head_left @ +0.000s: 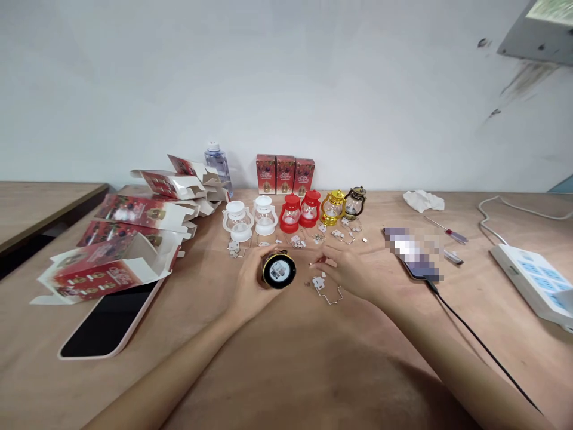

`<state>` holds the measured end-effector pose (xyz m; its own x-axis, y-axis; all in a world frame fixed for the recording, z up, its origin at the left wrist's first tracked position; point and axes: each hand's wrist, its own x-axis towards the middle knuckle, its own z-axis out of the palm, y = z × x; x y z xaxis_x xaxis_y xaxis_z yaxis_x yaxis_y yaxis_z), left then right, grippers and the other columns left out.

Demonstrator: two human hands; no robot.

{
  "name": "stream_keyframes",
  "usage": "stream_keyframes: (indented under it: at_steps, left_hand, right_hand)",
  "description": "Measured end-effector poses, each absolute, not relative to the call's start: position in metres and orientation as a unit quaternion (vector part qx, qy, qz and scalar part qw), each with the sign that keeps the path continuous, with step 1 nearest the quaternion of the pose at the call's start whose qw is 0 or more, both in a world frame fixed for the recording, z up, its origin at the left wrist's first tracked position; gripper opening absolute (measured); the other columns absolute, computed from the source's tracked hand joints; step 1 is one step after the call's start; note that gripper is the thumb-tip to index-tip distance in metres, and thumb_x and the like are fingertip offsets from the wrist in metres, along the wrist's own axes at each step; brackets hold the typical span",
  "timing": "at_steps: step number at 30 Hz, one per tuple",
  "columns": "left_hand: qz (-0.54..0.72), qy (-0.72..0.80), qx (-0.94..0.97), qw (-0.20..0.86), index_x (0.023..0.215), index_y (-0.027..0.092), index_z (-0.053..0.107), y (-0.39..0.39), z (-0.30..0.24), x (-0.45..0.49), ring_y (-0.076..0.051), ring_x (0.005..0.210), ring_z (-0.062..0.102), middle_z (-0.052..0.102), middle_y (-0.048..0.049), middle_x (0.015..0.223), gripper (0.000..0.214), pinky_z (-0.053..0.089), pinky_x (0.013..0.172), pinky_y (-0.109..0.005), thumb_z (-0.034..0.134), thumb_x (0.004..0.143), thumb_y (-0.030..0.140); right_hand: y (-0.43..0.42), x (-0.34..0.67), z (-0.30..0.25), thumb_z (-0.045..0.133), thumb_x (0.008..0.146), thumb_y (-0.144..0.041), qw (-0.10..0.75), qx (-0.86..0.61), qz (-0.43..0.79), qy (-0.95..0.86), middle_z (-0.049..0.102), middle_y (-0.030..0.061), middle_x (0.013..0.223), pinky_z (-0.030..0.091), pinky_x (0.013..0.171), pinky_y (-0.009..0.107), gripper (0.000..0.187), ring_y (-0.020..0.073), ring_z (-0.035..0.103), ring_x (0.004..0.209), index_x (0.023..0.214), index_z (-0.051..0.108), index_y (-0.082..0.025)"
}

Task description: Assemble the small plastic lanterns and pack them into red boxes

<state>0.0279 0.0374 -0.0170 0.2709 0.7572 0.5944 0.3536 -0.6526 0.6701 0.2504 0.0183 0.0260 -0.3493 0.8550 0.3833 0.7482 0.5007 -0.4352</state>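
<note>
Tablet (110, 322) near left; lanterns (290, 212) stand beyond hands.

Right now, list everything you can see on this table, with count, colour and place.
mini lanterns: six, two white, two red, one gold, one dark bronze, in a row mid-table
held lantern: one, black and gold, base facing camera
small metal parts: several, silver, scattered before the row
upright boxes: three, red, by the wall
opened boxes: a pile, red and white, left
bottle: one, clear, behind the pile
tablet: one, black screen, front left
phone: one, blurred, right
screwdriver: one, red handle, right
tissue: one, white
power strip: one, white, far right
left hand: gripping held lantern
right hand: pinching a tiny part
</note>
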Motion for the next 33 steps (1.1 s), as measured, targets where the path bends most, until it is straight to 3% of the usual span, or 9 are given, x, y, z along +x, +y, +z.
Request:
stream_keyframes:
  at_steps: [2, 4, 8, 14, 25, 31, 33]
  left_hand:
    - [0.484, 0.360, 0.765, 0.226, 0.116, 0.021, 0.050, 0.037, -0.018, 0.029, -0.024, 0.106, 0.060, 0.062, -0.0089, 0.114, 0.049, 0.048, 0.091, -0.039, 0.069, 0.071, 0.027]
    - [0.481, 0.354, 0.767, 0.232, 0.115, 0.021, 0.050, 0.038, -0.020, 0.029, -0.024, 0.107, 0.060, 0.062, -0.0095, 0.116, 0.048, 0.049, 0.091, -0.039, 0.070, 0.072, 0.027]
    - [0.478, 0.327, 0.784, 0.222, 0.118, 0.022, 0.049, 0.039, -0.023, 0.028, -0.024, 0.110, 0.059, 0.060, -0.0099, 0.119, 0.050, 0.048, 0.093, -0.039, 0.071, 0.073, 0.027]
    - [0.492, 0.319, 0.782, 0.213, 0.116, 0.021, 0.050, 0.040, -0.023, 0.029, -0.023, 0.109, 0.059, 0.061, -0.0095, 0.115, 0.045, 0.048, 0.093, -0.038, 0.070, 0.076, 0.026]
    - [0.485, 0.315, 0.789, 0.208, 0.119, 0.023, 0.052, 0.038, -0.019, 0.029, -0.025, 0.111, 0.058, 0.061, -0.0097, 0.119, 0.047, 0.047, 0.094, -0.040, 0.069, 0.076, 0.025]
    - [0.480, 0.331, 0.787, 0.201, 0.126, 0.023, 0.051, 0.038, -0.019, 0.027, -0.026, 0.115, 0.056, 0.059, -0.0107, 0.125, 0.052, 0.046, 0.097, -0.042, 0.067, 0.076, 0.024]
    - [0.476, 0.333, 0.788, 0.202, 0.128, 0.023, 0.050, 0.038, -0.020, 0.027, -0.026, 0.117, 0.055, 0.058, -0.0107, 0.127, 0.054, 0.045, 0.098, -0.043, 0.066, 0.076, 0.023]
  right_hand:
    - [0.012, 0.239, 0.032, 0.058, 0.087, -0.018, 0.394, -0.425, 0.067, -0.812, 0.067, 0.0017, 0.076, 0.046, 0.064, 0.025, 0.009, 0.0137, 0.061, 0.070, 0.080, 0.063, -0.020]
    - [0.008, 0.227, 0.035, 0.054, 0.091, -0.020, 0.430, -0.366, 0.039, -0.824, 0.068, 0.0028, 0.080, 0.048, 0.067, 0.026, 0.012, 0.0137, 0.062, 0.073, 0.085, 0.064, -0.020]
    - [0.009, 0.212, 0.030, 0.050, 0.092, -0.018, 0.417, -0.317, -0.065, -0.849, 0.068, 0.0068, 0.084, 0.047, 0.069, 0.028, 0.016, 0.0156, 0.062, 0.078, 0.088, 0.065, -0.018]
    - [0.010, 0.206, 0.026, 0.053, 0.089, -0.012, 0.384, -0.320, -0.184, -0.846, 0.066, 0.0045, 0.077, 0.042, 0.063, 0.027, 0.014, 0.0142, 0.057, 0.070, 0.081, 0.063, -0.018]
    - [0.011, 0.205, 0.032, 0.051, 0.088, -0.009, 0.341, -0.313, -0.211, -0.861, 0.065, 0.0047, 0.082, 0.040, 0.065, 0.028, 0.015, 0.0145, 0.055, 0.071, 0.082, 0.062, -0.018]
    - [0.008, 0.229, 0.036, 0.050, 0.090, -0.014, 0.388, -0.368, -0.134, -0.834, 0.064, 0.0083, 0.094, 0.042, 0.068, 0.030, 0.015, 0.0163, 0.056, 0.078, 0.094, 0.064, -0.018]
    - [0.008, 0.242, 0.034, 0.051, 0.090, -0.014, 0.361, -0.396, -0.106, -0.838, 0.064, 0.0079, 0.090, 0.042, 0.069, 0.030, 0.015, 0.0172, 0.057, 0.079, 0.090, 0.065, -0.018]
